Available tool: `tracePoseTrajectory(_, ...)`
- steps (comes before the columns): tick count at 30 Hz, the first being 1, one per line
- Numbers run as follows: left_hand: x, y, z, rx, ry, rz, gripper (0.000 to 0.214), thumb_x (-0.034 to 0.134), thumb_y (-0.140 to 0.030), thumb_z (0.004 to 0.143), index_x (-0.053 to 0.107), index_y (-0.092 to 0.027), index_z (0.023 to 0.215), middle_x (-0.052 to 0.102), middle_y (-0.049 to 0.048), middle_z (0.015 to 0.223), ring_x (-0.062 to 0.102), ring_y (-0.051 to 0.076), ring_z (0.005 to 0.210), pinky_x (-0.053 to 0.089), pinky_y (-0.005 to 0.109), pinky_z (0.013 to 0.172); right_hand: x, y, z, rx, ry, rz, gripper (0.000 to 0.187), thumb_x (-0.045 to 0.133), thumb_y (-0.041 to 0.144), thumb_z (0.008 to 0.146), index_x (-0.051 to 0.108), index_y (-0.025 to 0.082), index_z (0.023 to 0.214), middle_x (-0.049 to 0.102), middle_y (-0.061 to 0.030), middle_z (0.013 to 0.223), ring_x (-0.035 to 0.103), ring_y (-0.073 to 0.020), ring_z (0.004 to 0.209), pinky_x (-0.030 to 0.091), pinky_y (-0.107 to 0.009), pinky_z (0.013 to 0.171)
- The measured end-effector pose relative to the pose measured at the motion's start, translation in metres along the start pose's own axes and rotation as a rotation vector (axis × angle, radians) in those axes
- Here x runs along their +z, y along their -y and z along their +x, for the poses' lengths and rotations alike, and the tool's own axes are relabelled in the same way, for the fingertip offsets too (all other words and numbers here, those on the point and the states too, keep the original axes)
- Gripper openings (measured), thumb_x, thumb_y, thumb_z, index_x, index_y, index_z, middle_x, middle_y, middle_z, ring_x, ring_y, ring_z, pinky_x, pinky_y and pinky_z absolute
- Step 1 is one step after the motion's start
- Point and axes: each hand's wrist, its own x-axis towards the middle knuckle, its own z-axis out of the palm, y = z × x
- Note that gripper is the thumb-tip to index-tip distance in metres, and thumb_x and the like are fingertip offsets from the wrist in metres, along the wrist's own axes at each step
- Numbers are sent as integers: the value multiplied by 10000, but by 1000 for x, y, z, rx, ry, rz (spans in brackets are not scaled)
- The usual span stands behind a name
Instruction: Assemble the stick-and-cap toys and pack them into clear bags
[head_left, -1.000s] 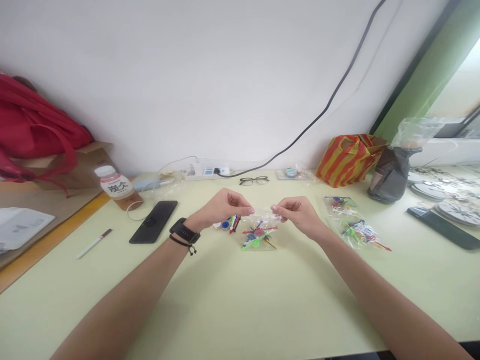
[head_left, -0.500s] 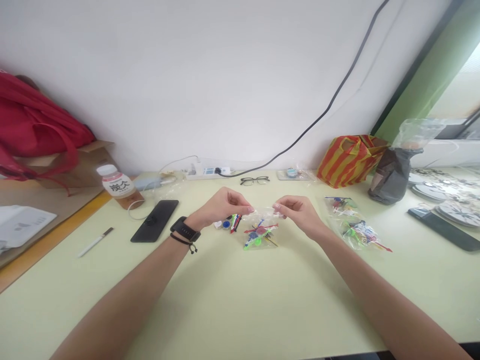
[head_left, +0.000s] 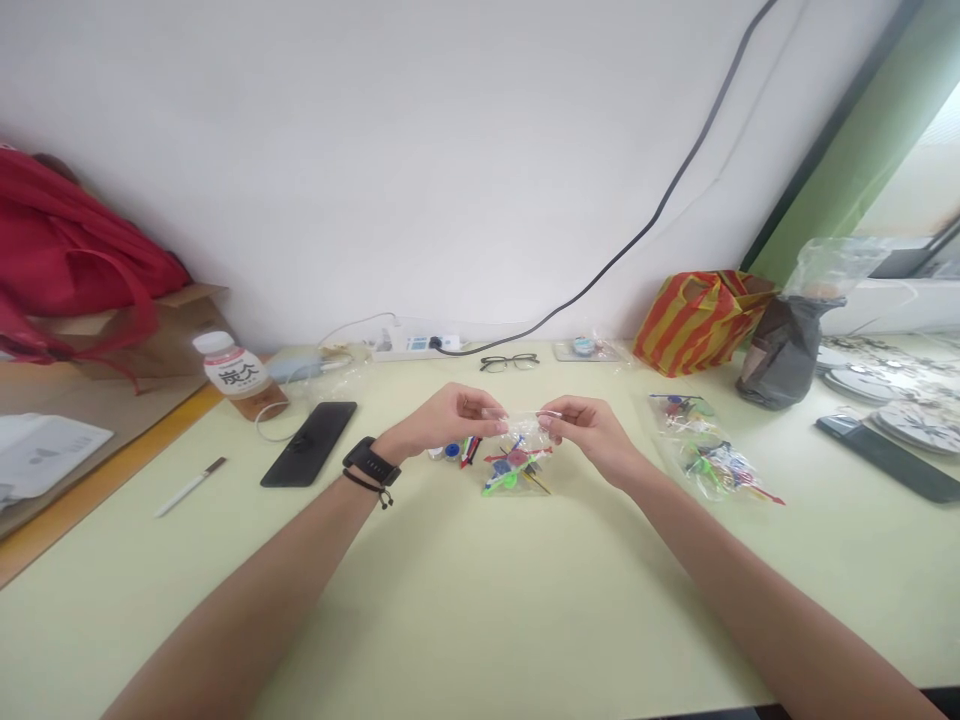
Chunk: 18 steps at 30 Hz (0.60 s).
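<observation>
A small clear plastic bag (head_left: 517, 478) with colourful plastic arrows and round pieces inside hangs or rests between my hands, at the middle of the table. My left hand (head_left: 457, 418) pinches its top left edge between thumb and fingers. At the top right edge, my right hand (head_left: 583, 428) pinches the same bag. Loose arrows (head_left: 470, 450) in red and black lie just past my left hand, beside a blue round piece (head_left: 452, 451). To the right, more filled clear bags (head_left: 724, 470) lie on the table.
A black phone (head_left: 309, 444), a white pen (head_left: 190, 487) and a tilted drink bottle (head_left: 238, 374) are on the left. Glasses (head_left: 509, 362) and a power strip (head_left: 420, 344) lie by the wall. A striped bag (head_left: 697, 320), a dark bag (head_left: 784, 350) and white discs (head_left: 919, 428) stand right.
Both hands have drawn slightly closer together, still pinching the top of the bag. The bag has shifted a little to the left.
</observation>
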Motion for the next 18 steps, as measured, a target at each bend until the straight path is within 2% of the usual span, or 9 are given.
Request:
tracePoseTrajectory(4,2,4,1,14,-40,12,341,842,-434,825,792,-127,965,765,80,840,660,137,712,519,230,655,0,-1,1,18,-16,9,353,893,480,728,791,187,898,697,-25,747,567,-153,661,477,-320,660)
tracePoseTrajectory(10,2,3,1,24,-104,18,331,813,-453,853,792,-134,939,769,79,852,659,139,734,522,234,681,-1,-1,1,29,-40,-3,337,897,467,713,797,191,878,714,-34,773,567,-155,659,482,-329,662)
tracePoseTrajectory(18,2,5,2,55,-136,48,330,830,-454,828,801,-135,909,775,84,825,677,153,708,544,254,665,-1,1,0,23,-15,10,311,854,471,782,800,184,886,726,-41,784,593,-158,688,494,-315,668)
